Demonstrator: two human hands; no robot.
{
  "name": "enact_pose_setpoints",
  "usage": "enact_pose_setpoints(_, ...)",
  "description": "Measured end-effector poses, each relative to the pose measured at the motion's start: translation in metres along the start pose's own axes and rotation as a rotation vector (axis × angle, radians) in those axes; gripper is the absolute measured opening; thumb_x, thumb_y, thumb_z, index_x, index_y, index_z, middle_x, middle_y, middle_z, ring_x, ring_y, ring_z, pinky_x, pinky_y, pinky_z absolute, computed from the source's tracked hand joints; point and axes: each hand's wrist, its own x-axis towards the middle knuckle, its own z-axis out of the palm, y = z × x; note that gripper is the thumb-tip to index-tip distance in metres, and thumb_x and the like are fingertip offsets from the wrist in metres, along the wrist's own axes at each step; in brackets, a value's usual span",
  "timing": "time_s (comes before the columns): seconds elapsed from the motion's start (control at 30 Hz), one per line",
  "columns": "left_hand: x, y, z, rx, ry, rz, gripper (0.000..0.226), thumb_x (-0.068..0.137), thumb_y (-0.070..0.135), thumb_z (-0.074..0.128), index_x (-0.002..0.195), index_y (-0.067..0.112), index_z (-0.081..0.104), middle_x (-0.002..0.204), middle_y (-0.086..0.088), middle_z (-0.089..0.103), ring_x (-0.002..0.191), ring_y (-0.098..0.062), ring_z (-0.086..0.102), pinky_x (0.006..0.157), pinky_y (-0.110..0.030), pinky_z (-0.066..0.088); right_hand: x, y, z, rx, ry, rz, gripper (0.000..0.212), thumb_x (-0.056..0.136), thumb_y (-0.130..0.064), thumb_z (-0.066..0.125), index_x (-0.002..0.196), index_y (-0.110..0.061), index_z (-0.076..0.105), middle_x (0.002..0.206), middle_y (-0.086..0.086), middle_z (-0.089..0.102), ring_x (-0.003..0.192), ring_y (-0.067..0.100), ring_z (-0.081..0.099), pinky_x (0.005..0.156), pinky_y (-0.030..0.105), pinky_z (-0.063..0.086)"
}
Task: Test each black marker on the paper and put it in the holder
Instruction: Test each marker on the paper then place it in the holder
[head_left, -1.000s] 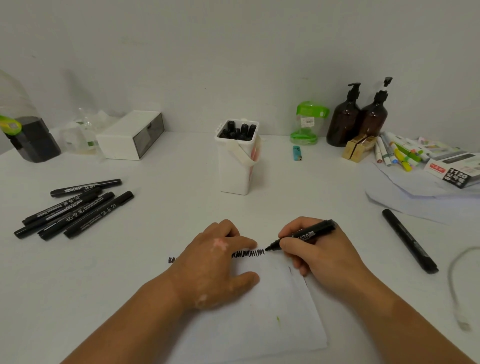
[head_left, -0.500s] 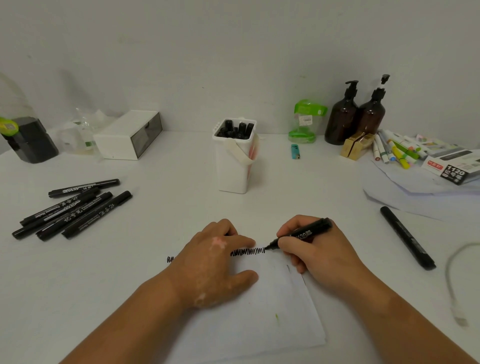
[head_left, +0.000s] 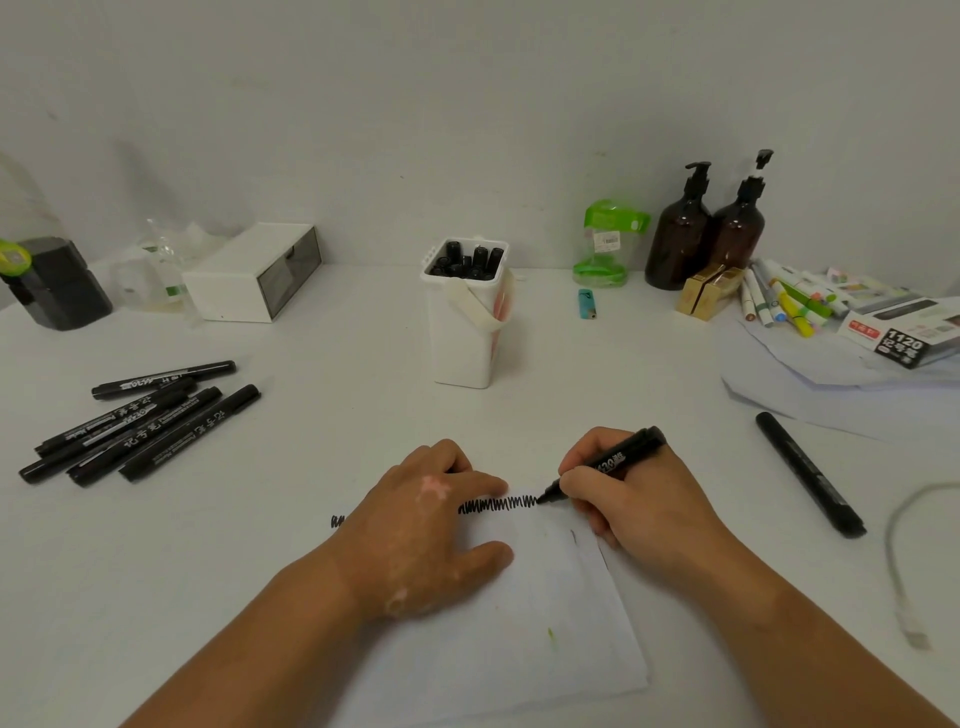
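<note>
The uncapped black marker with white lettering (head_left: 613, 460) lies slanted in the right hand (head_left: 639, 499), pinched low on the barrel by the fingertips. Its tip touches the white sheet of paper (head_left: 519, 623) at the right end of a black zigzag scribble (head_left: 498, 504). It looks light, stiff and smooth, so a pinch at mid-barrel should carry it. The wet tip would likely stain whatever it brushes, and I see no cap. The left hand (head_left: 431, 525) rests palm down on the paper, pinning it and grasping nothing I can make out. Beyond the paper, at the far centre of the white table (head_left: 337, 405), stands the tall white plastic holder (head_left: 462, 338). Black marker ends (head_left: 467, 260) crowd its mouth, so free room seems scant. A loose cluster of black markers (head_left: 140, 421) lies at the left and a single black marker (head_left: 810, 473) at the right.
</note>
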Motion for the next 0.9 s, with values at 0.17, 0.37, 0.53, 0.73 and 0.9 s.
enact_pose_setpoints(0.17,-0.002,0.001,-0.003,-0.023,-0.011,-0.004,0.057,0.083,0.057,0.060,0.137,0.042,0.048,0.108,0.021,0.043,0.108,-0.002,0.042,0.095,-0.020,0.037,-0.001,-0.003,-0.005,0.148,0.106,-0.038,0.005,0.078,-0.023,0.068,0.074,-0.023,0.071,0.055,0.000,0.064,0.047,0.011,0.054,0.046,0.022,0.041)
enact_pose_setpoints(0.37,-0.001,-0.001,-0.014,-0.379,0.105,-0.075,0.055,0.087,-0.010,0.044,0.123,0.031,0.052,0.105,0.017,0.053,0.082,-0.004,0.047,0.072,-0.008,0.038,0.000,-0.005,-0.010,0.454,0.175,-0.037,0.018,0.088,-0.006,0.071,0.073,-0.016,0.067,0.059,0.010,0.062,0.046,0.017,0.050,0.039,0.024,0.038)
enact_pose_setpoints(0.53,0.001,-0.006,-0.015,-0.606,0.226,-0.185,0.056,0.086,-0.009,0.049,0.109,0.042,0.055,0.098,0.022,0.061,0.075,-0.004,0.061,0.060,-0.014,0.047,0.002,-0.006,-0.011,0.484,0.143,-0.071,0.009,0.073,-0.023,0.078,0.080,-0.018,0.074,0.053,0.007,0.055,0.047,0.017,0.047,0.043,0.023,0.040)
enact_pose_setpoints(0.73,0.004,-0.007,-0.020,-0.887,0.248,-0.323,0.034,0.068,0.024,0.082,0.097,0.034,0.068,0.094,0.004,0.077,0.083,-0.018,0.074,0.078,-0.043,0.057,0.000,-0.007,-0.012,0.711,0.047,-0.071,0.017,0.077,-0.017,0.065,0.085,-0.012,0.078,0.064,0.014,0.061,0.052,0.020,0.054,0.045,0.028,0.045)
enact_pose_setpoints(0.9,0.004,-0.008,-0.020,-0.860,0.265,-0.283,0.023,0.076,0.028,0.085,0.096,0.032,0.076,0.097,0.007,0.078,0.092,-0.013,0.073,0.087,-0.045,0.056,-0.002,-0.012,-0.013,0.760,0.013,-0.090,0.009,0.079,-0.014,0.063,0.075,-0.016,0.071,0.063,0.016,0.063,0.049,0.022,0.054,0.042,0.028,0.044)
